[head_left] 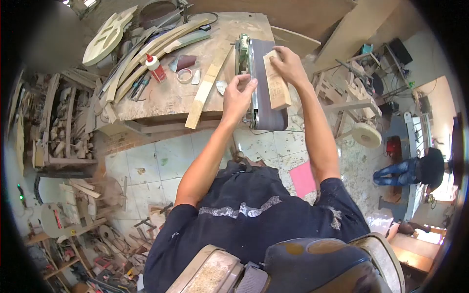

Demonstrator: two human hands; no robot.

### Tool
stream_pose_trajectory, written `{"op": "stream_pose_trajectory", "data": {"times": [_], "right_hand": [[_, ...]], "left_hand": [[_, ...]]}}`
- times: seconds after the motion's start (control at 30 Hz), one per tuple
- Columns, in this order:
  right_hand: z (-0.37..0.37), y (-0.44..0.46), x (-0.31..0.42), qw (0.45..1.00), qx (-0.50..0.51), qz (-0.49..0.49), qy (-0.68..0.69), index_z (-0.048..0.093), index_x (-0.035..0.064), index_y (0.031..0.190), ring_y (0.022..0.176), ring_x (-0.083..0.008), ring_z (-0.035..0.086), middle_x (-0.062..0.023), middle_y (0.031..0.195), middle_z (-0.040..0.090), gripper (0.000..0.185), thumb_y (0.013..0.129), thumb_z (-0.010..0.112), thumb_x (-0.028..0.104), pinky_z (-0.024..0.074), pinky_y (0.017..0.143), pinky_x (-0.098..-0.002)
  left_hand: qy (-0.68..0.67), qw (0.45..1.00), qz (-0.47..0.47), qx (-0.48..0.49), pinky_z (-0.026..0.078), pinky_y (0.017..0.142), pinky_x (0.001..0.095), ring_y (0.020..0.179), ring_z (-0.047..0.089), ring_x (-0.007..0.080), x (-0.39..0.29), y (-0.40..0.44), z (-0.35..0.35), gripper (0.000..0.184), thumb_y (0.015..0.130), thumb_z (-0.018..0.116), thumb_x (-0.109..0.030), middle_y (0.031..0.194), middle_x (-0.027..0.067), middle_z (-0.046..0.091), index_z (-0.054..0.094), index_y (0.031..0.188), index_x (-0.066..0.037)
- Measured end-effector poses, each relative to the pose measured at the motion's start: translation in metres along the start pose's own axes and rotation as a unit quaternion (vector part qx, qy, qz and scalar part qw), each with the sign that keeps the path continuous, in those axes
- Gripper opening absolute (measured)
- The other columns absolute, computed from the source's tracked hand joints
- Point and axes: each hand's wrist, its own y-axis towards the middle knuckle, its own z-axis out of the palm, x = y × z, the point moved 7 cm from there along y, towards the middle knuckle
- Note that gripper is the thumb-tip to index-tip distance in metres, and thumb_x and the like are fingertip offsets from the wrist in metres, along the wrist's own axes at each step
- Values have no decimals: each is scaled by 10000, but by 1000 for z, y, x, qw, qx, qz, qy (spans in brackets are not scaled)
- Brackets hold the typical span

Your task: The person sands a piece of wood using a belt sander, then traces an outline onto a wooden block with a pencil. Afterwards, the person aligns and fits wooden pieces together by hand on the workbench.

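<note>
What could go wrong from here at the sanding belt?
The left hand is right beside the sanding belt; if that's running, fingers might get grazed.
Only the right hand steadies the wood block, so it could slip or kick.
The glue bottle stands upright on the workbench and might topple if knocked.

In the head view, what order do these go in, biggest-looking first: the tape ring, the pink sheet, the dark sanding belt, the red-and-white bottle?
Largest to smallest, as they look here:
dark sanding belt
pink sheet
red-and-white bottle
tape ring
</note>
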Motion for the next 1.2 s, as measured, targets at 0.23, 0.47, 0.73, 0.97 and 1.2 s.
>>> {"op": "stream_pose_trajectory", "data": {"times": [0.23, 0.47, 0.73, 0.97, 1.2], "right_hand": [[64, 13, -50, 992, 74, 45, -88, 653, -29, 1012, 992, -463, 646, -267, 1078, 638, 280, 812, 599, 159, 539, 878, -515], [64, 25, -63, 994, 55, 48, -78, 652, -44, 1012, 956, -457, 658, -258, 1040, 657, 306, 805, 588, 173, 543, 864, -522], [66, 30, -63, 993, 54, 71, -73, 666, -34, 1007, 969, -449, 667, -262, 1079, 667, 305, 832, 570, 197, 544, 867, -521], [56, 24, -57, 989, 44, 108, -88, 688, 8, 1015, 963, -420, 680, -213, 1081, 691, 297, 874, 559, 236, 547, 853, -516], [54, 24, -61, 994, 11, 67, -82, 709, 9, 964, 966, -413, 674, -207, 1045, 705, 298, 871, 549, 242, 537, 884, -506]], "left_hand": [[138, 988, -4, 74, 393, 1115, 435, 1355, 480, 382, 36, 90, 42, 1338, 665, 821, -677, 1479, 351, 409, 178, 1560, 83], [160, 976, -42, 143, 273, 1210, 411, 1494, 271, 392, 48, 107, 57, 1472, 599, 871, -645, 1593, 346, 218, 56, 1554, 122], [140, 985, 31, 95, 205, 1225, 415, 1522, 178, 381, 51, 107, 62, 1374, 645, 877, -561, 1609, 342, 157, 86, 1582, 59], [145, 983, 54, 103, 164, 1232, 457, 1536, 103, 388, 47, 102, 67, 1296, 670, 871, -534, 1633, 312, 117, 135, 1601, -13], [178, 979, 46, 83, 177, 1233, 423, 1541, 142, 374, 44, 99, 69, 1322, 658, 870, -543, 1626, 323, 152, 131, 1588, 38]]}}
